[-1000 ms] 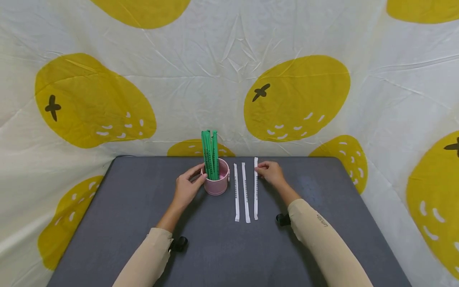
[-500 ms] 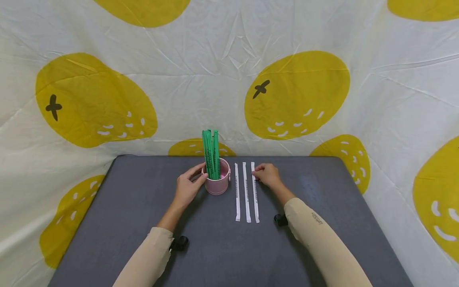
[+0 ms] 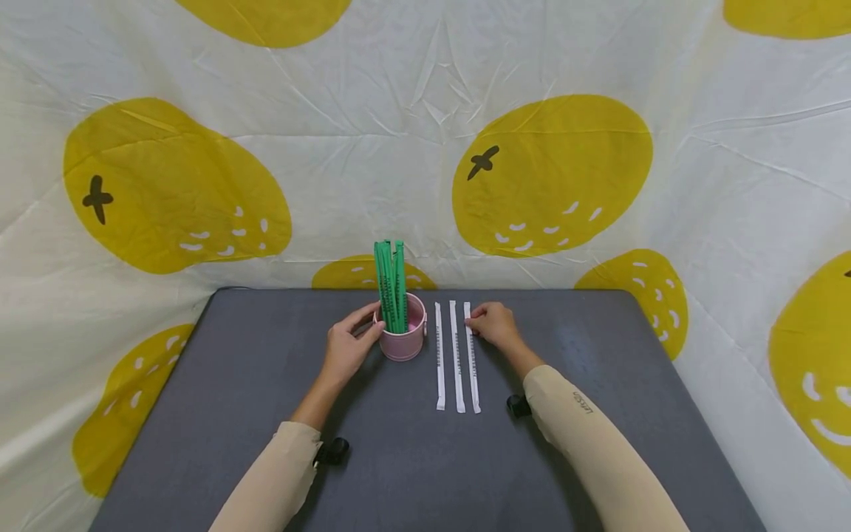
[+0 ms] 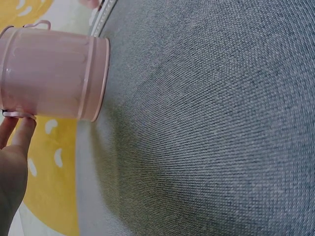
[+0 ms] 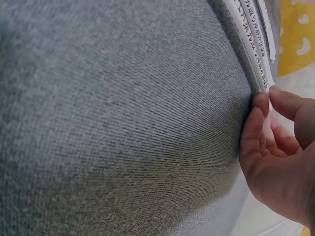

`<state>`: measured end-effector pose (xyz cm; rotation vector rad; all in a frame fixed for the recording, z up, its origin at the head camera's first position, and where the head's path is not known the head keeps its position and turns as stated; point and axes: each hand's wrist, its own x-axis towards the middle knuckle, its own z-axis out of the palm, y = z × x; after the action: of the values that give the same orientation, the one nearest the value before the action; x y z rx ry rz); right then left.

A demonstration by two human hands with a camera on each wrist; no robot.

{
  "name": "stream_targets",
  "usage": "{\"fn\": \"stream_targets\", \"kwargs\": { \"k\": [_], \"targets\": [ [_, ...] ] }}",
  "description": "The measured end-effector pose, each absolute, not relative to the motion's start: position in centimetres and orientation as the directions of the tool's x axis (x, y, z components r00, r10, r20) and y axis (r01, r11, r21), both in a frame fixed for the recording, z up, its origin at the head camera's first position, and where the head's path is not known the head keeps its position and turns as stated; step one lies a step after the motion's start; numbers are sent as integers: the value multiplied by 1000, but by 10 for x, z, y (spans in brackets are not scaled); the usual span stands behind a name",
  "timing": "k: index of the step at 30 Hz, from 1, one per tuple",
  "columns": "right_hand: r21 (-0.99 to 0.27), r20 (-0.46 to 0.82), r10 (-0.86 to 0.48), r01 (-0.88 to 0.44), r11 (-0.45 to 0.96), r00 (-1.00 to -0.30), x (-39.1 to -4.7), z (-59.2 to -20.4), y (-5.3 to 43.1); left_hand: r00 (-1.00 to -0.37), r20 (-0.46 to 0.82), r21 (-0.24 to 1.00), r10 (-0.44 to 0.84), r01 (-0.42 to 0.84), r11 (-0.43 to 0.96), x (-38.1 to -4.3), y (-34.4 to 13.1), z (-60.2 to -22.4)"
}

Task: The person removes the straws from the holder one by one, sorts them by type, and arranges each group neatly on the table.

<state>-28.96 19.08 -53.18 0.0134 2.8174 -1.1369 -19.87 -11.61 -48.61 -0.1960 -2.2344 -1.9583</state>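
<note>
A small pink bucket point(image 3: 402, 347) stands upright near the table's far edge, holding several green-wrapped straws point(image 3: 390, 284). At its left side my left hand point(image 3: 346, 347) grips it by the rim; in the left wrist view the fingertips are at its small handle point(image 4: 19, 114). To the right of the bucket three white paper-wrapped straws lie lengthwise, side by side with narrow gaps: a left straw point(image 3: 439, 369), a middle straw point(image 3: 457, 362) and a right straw point(image 3: 473, 377). My right hand point(image 3: 499, 325) pinches the right straw near its far end, low at the table surface.
The dark grey table point(image 3: 412, 473) reaches back to a white curtain point(image 3: 372, 185) printed with yellow fruit shapes. A black wrist camera point(image 3: 335, 451) sits under the left sleeve, and another black camera point(image 3: 518, 406) under the right sleeve.
My right hand has shifted the right straw leftward and a little nearer, closing the gap to the middle straw. The left hand and the bucket have kept their place.
</note>
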Motion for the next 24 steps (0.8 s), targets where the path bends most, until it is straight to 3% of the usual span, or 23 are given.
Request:
{"fn": "stream_targets", "kwargs": {
  "k": [24],
  "targets": [
    [-657,-89,-39,29,754,-995,-286,-527,187,-978,210,968,2,208,143,-198,-116,-487]
  ]
}}
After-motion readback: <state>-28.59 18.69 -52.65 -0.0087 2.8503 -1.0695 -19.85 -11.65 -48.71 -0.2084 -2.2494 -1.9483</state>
